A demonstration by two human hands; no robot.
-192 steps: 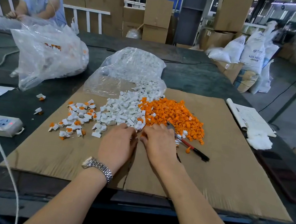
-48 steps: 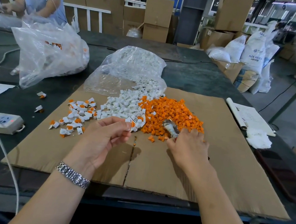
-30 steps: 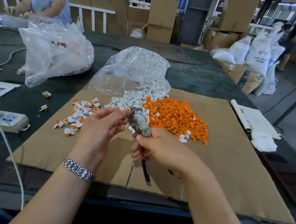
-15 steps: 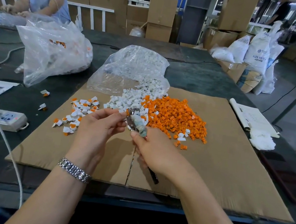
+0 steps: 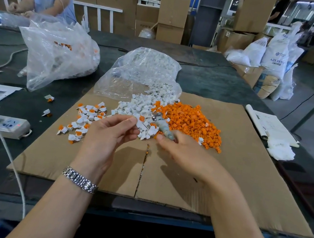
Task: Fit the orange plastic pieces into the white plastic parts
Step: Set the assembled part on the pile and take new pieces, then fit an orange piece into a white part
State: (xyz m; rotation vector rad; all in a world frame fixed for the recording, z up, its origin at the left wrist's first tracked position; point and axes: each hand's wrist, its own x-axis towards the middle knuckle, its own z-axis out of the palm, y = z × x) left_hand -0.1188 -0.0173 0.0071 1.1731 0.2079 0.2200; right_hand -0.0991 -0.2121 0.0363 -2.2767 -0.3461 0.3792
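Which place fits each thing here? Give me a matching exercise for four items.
Things:
1. orange pieces
2. finished parts
3. power strip
4. pliers

Places:
A. in the right hand
B. far left, off the cardboard
C. heap on the cardboard, right of the white heap
D. scattered on the cardboard, left of the white heap

Pairs: 1-C, 2-D, 3-B, 4-A

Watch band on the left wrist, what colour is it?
Silver metal links on the watch band, seen in the head view.
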